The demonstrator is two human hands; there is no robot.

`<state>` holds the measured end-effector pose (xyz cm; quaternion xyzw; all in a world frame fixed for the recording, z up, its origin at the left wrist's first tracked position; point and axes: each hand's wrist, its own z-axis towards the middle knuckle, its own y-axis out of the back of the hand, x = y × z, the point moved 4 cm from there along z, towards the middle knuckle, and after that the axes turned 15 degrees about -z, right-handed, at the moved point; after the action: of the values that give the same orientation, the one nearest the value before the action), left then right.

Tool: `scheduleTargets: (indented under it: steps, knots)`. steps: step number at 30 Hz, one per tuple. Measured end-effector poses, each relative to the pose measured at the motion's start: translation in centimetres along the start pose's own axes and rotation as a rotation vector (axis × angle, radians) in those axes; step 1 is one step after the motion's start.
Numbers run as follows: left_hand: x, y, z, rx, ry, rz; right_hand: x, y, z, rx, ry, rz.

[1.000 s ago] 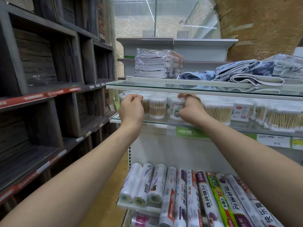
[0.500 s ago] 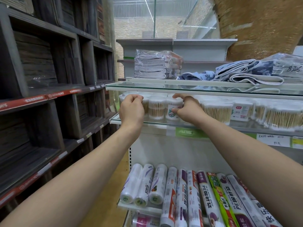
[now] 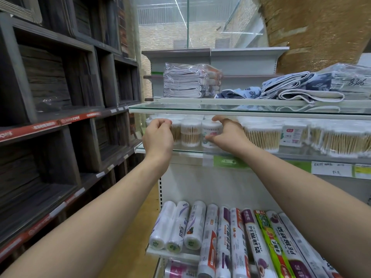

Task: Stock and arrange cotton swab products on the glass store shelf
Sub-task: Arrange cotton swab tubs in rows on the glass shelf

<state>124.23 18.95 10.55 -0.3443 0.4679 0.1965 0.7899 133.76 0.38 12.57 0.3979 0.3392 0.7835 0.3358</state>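
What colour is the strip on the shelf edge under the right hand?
Green strip, clearest in the head view, just below the right hand.

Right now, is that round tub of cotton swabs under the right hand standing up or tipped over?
Upright. The labelled swab tub stands on the glass shelf with its lid on top, level with its neighbours, while the right hand grips it.

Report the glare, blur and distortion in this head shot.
Head view: wide-angle bending curves the dark wooden shelving and stretches both forearms; the upper glass shelf mirrors the folded towels; the packs of cotton swabs at right look soft and washed out; the plastic-wrap rolls stay legible.
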Motion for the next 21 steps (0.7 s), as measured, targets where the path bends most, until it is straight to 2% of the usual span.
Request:
scheduleTargets:
  steps: [5,10,21]
  knots:
    - [0.01,-0.02,-0.51,0.010,-0.004,-0.008,0.41,0.18,-0.60,0.044,0.000,-0.058]
    - [-0.03,0.10,-0.59,0.010,-0.008,-0.017,0.67,0.71,-0.91,-0.026,-0.012,-0.109]
    - [-0.31,0.58,-0.67,0.004,-0.013,-0.016,0.86,-0.15,-0.64,-0.045,-0.039,-0.093]
